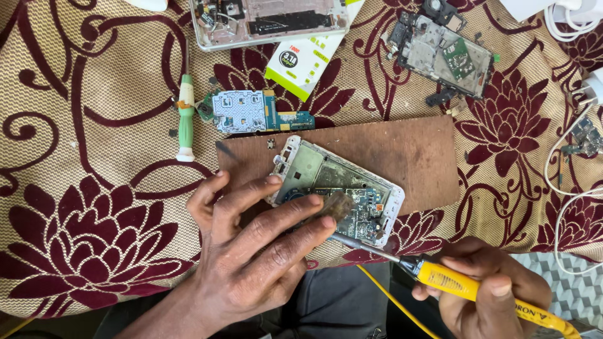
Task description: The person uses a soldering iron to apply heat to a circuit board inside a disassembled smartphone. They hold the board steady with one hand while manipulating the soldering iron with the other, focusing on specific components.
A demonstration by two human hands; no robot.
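The opened white-framed phone with bare green circuit board point(339, 188) lies slantwise on the brown board's front edge, left hand point(257, 251) fingers spread flat on it, right hand point(490, 285) closed around the yellow-handled soldering iron point(440, 276) reaching its near end.

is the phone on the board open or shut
Open. The phone lies on the board with no back cover, its circuit board bare under the left hand and the soldering iron.
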